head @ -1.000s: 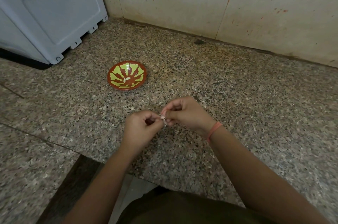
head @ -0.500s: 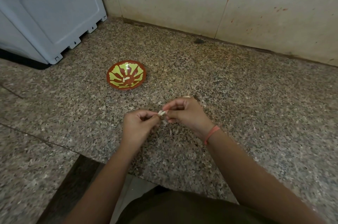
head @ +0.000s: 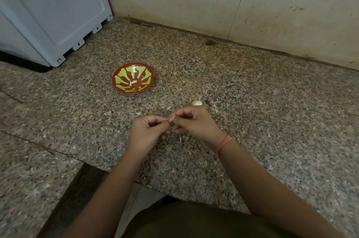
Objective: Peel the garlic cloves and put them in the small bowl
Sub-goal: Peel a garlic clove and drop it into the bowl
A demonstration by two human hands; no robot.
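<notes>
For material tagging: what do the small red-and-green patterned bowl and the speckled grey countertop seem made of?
Small red-and-green patterned bowl: glossy, likely glazed ceramic or melamine; a bright highlight sits on its smooth inside. Speckled grey countertop: granite-like stone, semi-polished; mixed grey, pink and black grains, with a seam between slabs.

Curled fingers (head: 181, 115) hide most of the garlic clove (head: 170, 120) (a pale speck).

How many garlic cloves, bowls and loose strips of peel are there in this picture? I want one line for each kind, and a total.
Small bowl: 1
Garlic cloves: 3 (one in the bowl, one pinched between left hand and right hand, one lying beyond it)
Loose peel strip: 1
Total: 5
</notes>
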